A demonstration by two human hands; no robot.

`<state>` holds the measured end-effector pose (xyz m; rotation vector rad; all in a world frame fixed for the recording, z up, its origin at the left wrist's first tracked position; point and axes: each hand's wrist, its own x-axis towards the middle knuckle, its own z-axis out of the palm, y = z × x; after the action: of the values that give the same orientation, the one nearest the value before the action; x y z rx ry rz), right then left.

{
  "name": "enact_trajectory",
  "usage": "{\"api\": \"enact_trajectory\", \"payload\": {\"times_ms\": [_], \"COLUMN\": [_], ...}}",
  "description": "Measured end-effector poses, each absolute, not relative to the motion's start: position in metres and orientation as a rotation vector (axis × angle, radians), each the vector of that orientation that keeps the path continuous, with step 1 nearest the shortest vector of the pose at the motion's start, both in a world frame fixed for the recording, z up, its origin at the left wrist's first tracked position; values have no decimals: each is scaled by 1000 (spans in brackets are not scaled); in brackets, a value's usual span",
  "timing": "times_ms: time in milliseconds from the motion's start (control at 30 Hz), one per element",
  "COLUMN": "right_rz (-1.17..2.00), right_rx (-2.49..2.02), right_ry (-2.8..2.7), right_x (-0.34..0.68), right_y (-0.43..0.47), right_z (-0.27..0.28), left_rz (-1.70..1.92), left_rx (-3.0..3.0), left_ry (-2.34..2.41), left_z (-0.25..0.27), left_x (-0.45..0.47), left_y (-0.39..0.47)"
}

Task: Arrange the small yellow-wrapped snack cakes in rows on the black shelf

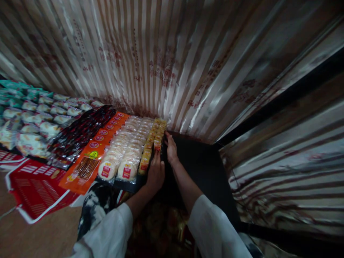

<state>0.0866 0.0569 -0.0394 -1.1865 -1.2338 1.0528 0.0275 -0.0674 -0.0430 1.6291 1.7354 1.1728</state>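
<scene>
Two rows of small yellow snack packets (146, 157) lie at the right end of a line of packaged food on a black shelf (199, 165). My left hand (156, 172) rests against the near end of the shorter, rightmost row, fingers stretched forward and touching it. Beside the right edge of that row is my right hand (171, 147), its fingers extended along the packets near the far end. Neither hand is wrapped round a packet. To the left of the yellow packets lie two rows of round white crackers (126, 168) in clear wrap.
Further left are orange snack bags (86, 166), dark red packs (83, 129) and white packets (34, 143). A red basket (37, 186) stands below on the floor. Striped, shiny sheeting (150, 53) hangs behind the shelf, and a black bar (282, 96) slants at the right.
</scene>
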Motion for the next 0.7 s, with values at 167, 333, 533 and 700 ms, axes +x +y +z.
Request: {"api": "enact_trajectory", "payload": {"times_ms": [167,333,533,700], "right_rz": [1192,1232,1132,1012], "right_rx": [-1119,-1105,-1319,-1499], "right_ry": [-1050,-1011,-1361,-1733], "right_x": [97,111,137,159], "right_y": [10,-60,-154,-200], "right_z": [-28,-18,-25,-53], "left_rz": [1118,1221,1081,458], "left_rx": [1701,1735,1732,1677], "left_ry": [1713,1656,1530,1875], "left_z": [-33,-28,-39,-65], "left_x": [26,26,13,1], "left_y": [-77,-115,-193,-232]}}
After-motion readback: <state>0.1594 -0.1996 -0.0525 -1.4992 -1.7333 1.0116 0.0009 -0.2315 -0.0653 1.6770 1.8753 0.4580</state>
